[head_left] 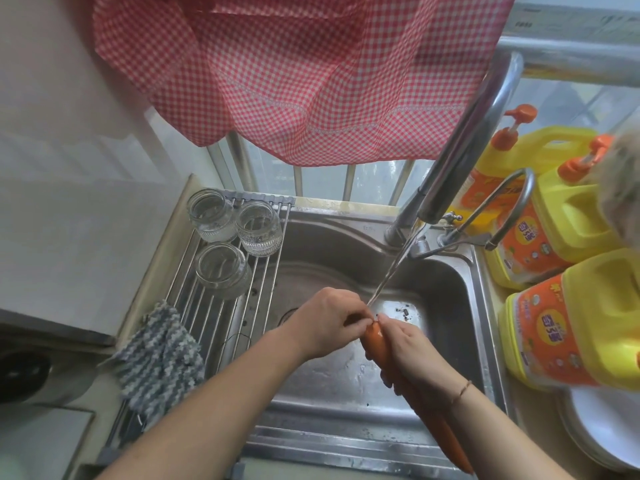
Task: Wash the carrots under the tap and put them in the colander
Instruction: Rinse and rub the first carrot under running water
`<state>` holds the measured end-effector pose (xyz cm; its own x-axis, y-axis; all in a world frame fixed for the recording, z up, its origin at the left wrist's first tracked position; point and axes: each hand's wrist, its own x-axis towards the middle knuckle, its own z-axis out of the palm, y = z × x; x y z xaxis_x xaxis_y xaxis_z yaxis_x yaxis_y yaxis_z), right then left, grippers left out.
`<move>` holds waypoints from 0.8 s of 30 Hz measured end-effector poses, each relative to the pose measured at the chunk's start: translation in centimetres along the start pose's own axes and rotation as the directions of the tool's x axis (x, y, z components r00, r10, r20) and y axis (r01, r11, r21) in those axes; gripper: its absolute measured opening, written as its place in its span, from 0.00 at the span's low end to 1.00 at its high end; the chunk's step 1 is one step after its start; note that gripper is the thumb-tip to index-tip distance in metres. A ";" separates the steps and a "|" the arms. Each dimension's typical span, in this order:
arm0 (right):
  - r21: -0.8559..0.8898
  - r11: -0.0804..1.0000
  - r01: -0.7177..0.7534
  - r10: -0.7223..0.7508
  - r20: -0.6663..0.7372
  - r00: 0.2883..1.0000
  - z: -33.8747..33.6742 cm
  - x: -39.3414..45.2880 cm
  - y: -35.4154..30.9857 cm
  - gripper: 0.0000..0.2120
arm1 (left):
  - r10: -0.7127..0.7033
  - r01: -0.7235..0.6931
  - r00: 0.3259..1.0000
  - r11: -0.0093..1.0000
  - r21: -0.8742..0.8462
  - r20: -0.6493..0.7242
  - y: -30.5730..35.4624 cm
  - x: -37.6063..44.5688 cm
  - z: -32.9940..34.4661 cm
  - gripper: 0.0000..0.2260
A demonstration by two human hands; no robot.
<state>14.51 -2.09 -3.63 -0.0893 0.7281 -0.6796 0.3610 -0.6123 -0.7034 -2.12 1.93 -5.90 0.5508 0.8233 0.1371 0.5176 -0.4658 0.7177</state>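
Long orange carrots point(375, 344) are held over the steel sink point(446, 285). My right hand point(412, 355) grips them around the middle, their tips pointing down toward the sink's front edge. My left hand point(329, 323) pinches the top end of a carrot with curled fingers. A thin stream of water runs from the tall tap point(464, 147) and lands right at the carrot tops between my hands. How many carrots my right hand holds I cannot tell. No colander is in view.
A roll-up drying rack point(221, 306) spans the sink's left side with three glass jars point(223, 268) and a grey knitted cloth point(162, 351). Yellow detergent bottles point(568, 327) crowd the right counter above white plates point(609, 427). A red checked curtain point(294, 71) hangs overhead.
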 end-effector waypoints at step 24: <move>-0.059 0.993 0.105 -0.105 -0.001 0.994 -0.7 -0.4 -0.6 0.21 | -0.294 0.315 0.949 0.887 -0.337 0.112 0.9 -0.1 -0.7 0.03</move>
<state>14.94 -1.80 -2.79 -0.1263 0.7886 -0.6017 0.4038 -0.5132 -0.7573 -2.21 1.63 -4.78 0.4439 0.8822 -0.1574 0.4117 -0.0448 0.9102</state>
